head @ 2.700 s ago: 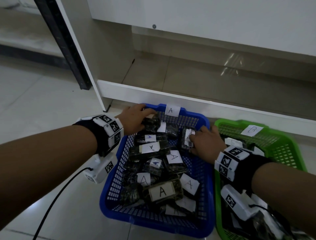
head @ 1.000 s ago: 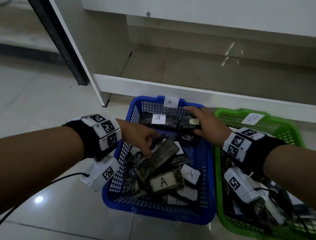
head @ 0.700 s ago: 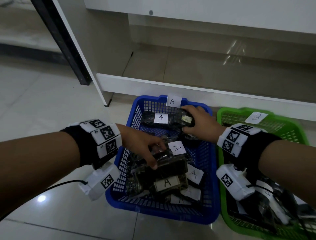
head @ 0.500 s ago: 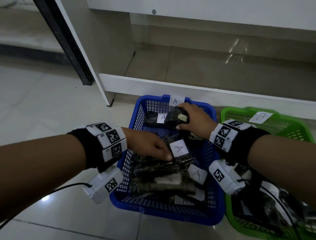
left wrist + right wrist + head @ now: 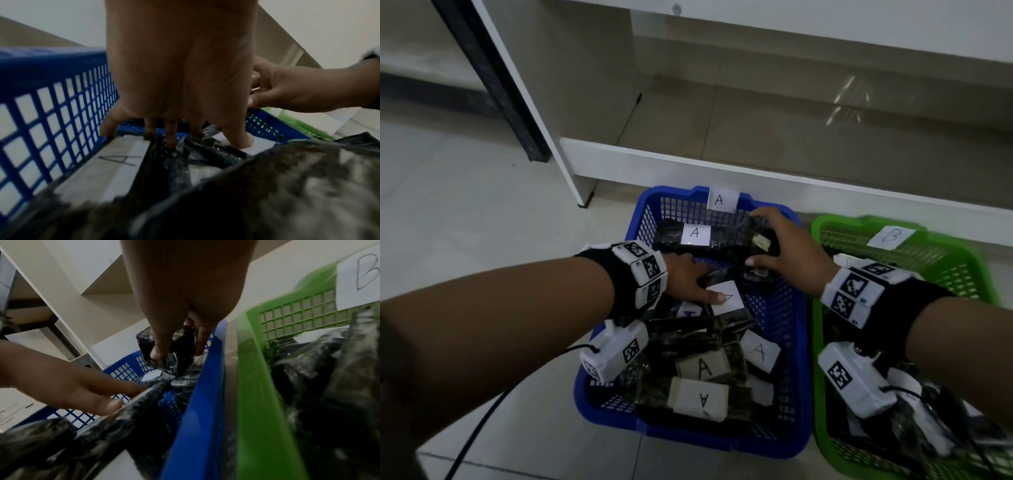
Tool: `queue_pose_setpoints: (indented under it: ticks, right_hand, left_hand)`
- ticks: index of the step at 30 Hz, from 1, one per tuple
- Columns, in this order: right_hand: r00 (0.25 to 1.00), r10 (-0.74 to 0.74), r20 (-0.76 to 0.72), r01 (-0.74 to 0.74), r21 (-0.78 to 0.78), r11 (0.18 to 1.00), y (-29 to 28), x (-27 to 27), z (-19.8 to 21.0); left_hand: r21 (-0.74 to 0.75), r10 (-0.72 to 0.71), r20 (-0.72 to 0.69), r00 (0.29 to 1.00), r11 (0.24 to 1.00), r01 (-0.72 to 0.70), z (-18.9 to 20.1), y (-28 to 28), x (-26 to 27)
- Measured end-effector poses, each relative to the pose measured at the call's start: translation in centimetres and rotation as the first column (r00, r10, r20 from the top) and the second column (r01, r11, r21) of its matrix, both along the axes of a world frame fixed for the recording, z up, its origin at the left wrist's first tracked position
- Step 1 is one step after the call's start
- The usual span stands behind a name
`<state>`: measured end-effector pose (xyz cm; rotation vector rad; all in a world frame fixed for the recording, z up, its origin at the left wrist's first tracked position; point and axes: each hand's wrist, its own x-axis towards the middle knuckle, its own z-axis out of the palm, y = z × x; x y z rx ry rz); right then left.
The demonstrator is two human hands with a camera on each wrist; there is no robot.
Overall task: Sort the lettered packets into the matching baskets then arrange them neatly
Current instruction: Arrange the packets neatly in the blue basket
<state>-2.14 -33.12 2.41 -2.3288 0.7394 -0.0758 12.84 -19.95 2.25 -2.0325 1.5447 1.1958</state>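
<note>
Two hands reach into a blue basket (image 5: pixel 796 346) labelled A, which sits on the floor just left of a green basket (image 5: pixel 962 260) labelled B. The right hand (image 5: pixel 787 253) curls around a dark packet (image 5: pixel 753 240) at the basket's far end. The left hand (image 5: pixel 688 277), fingers extended, presses a packet's white label (image 5: pixel 729 298) mid-basket.

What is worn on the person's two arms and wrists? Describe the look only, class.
Both forearms are bare, with no sleeves. Each wrist carries a black band ringed with white blocks printed with black square codes. Under each wrist hangs a white camera box with its own code; a black cable trails from the left one. The left hand and right hand are ungloved.
</note>
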Motion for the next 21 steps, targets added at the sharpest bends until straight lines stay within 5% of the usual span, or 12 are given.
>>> queue_pose_setpoints:
  ticks: [11,21]
  right_hand:
    - [0.999,0.023,-0.026,-0.024,-0.026,0.999,0.1,0.5,-1.1]
    - [0.999,0.036,0.036,-0.037,0.032,0.999,0.1,2.4,-0.4]
  left_hand:
    - [-0.102,0.156,-0.186,0.97,0.979,-0.177,0.9,1.8,1.7]
    - [-0.383,0.057,-0.289,0.956,0.908,-0.17,3.9,5.6,-0.2]
